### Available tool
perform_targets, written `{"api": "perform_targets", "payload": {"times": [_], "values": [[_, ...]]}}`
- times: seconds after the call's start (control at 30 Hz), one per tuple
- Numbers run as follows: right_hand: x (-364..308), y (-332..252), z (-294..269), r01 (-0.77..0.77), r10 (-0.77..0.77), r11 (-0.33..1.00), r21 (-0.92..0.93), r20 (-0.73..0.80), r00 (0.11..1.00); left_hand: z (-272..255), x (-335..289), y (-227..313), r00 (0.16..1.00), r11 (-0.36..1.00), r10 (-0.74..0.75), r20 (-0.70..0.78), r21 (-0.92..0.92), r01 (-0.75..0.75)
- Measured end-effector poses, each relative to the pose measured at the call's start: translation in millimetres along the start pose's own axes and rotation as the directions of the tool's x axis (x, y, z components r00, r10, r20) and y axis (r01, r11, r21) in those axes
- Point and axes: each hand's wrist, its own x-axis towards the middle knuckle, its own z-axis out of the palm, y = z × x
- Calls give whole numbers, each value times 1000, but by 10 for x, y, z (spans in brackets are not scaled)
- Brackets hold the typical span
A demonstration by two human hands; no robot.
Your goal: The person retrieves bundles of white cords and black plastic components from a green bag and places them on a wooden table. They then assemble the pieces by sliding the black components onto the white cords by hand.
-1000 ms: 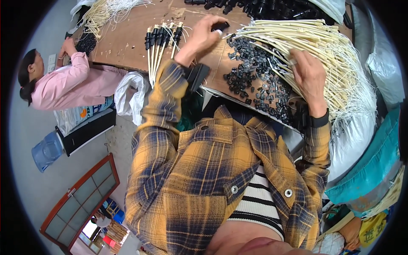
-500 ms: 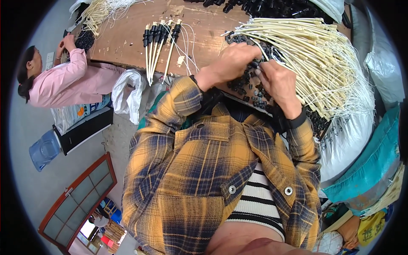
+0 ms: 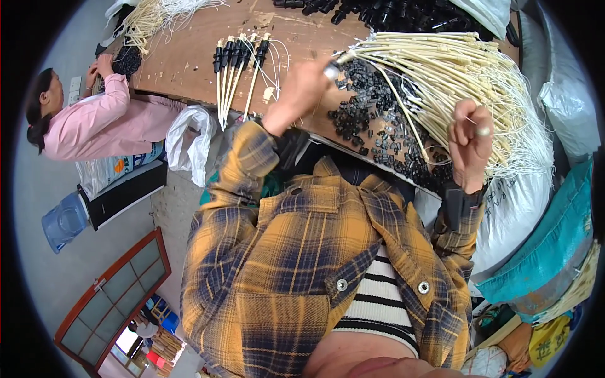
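Observation:
My left hand [image 3: 304, 89], blurred, is over the table's front part with its fingers drawn together. At its fingertips is a small dark and white spot that I cannot make out. My right hand [image 3: 470, 135] is raised over the right end of a large bundle of cream sticks [image 3: 441, 69] with white strings. Its fingers are curled in, with a thin white string seeming to run between them. Between the hands lies a pile of small black plastic clips [image 3: 365, 94]. One loose cream stick [image 3: 403, 104] slants across the pile.
Several cream sticks with black fittings [image 3: 234, 60] lie in a row on the brown table [image 3: 183, 57]. Black plastic parts [image 3: 409, 14] are heaped at the back. A person in pink [image 3: 104, 120] works at the far left. White sacks [image 3: 513, 220] stand at the right.
My hands were together at a black part over the clips. They have moved apart, the left one leftward, the right one rightward. The loose stick now lies across the pile.

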Motion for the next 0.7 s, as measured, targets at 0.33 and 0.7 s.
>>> {"api": "perform_targets", "payload": {"times": [0.33,0.7], "values": [[181,696,566,-104,-52,214,-971,-118,992,146,38,241,971,710,-229,69,-671,215],[177,776,426,101,-245,-211,-972,152,957,150,-19,178,962,905,-166,218,-354,236]]}}
